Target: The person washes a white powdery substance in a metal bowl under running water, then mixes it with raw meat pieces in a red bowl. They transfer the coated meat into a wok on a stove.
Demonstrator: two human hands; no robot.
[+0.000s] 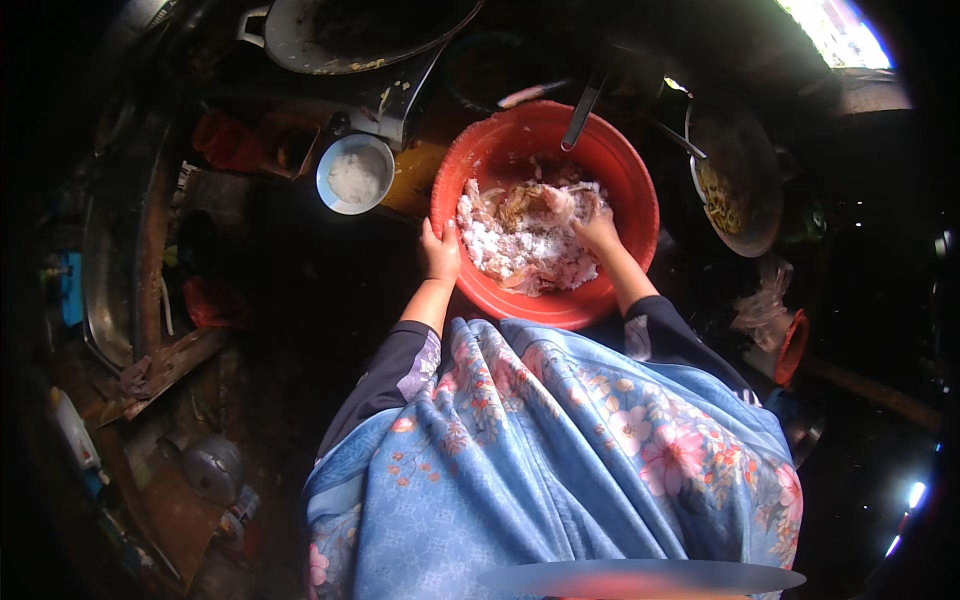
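A red plastic basin (pixel 491 296) sits right in front of me. Inside lies a lumpy heap of pale, wet pieces that look like raw meat (pixel 525 247), partly coated in white powder or grains. My left hand (pixel 439 251) holds the basin's left side, thumb up near the rim. On the right, my right hand (pixel 596 229) reaches into the heap; its fingers are partly hidden there, so their grip is unclear. To the left of the basin stands a light-blue bowl (pixel 324 178) with a white, grainy substance (pixel 355 178) in it.
A metal utensil handle (pixel 581 116) overlaps the basin's far rim. At upper left is a large pan (pixel 289 37) with a white handle. A wok (pixel 761 217) with food and a utensil stands at right. A clear plastic bag (pixel 765 300) is near an orange-rimmed container (pixel 793 349).
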